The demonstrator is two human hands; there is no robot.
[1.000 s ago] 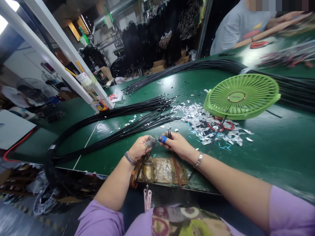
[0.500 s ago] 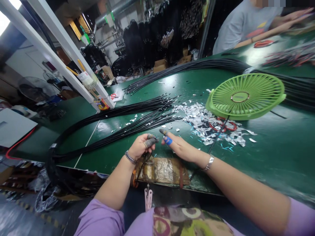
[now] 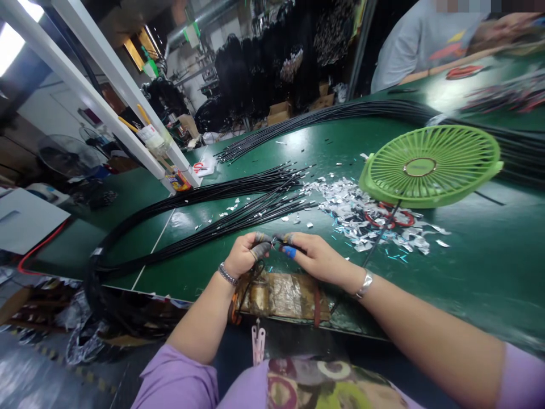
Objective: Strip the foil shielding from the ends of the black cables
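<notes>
My left hand (image 3: 247,253) pinches the end of a black cable (image 3: 256,271), whose length hangs down below the fingers. Thin, pale strands stick out at the tip. Facing it, my right hand (image 3: 309,253) has its covered thumb and fingertips pressed together at those strands; a blue wrap (image 3: 289,251) is on one digit. What lies between the right fingertips is too small to make out. Just under both hands, a taped block (image 3: 287,295) sits at the table's front edge, with an orange-handled tool (image 3: 234,309) by its left end.
Bundles of black cables (image 3: 238,224) lie on the green table (image 3: 468,272), curving off at left. A green fan (image 3: 430,165) stands at right, beside foil and blue scraps (image 3: 353,210) and red-handled scissors (image 3: 400,217). A co-worker in grey (image 3: 409,45) sits across the table.
My right hand has moved left to meet the left hand, and its spread thumb and fingers have closed at the cable tip. The view has shifted slightly.
</notes>
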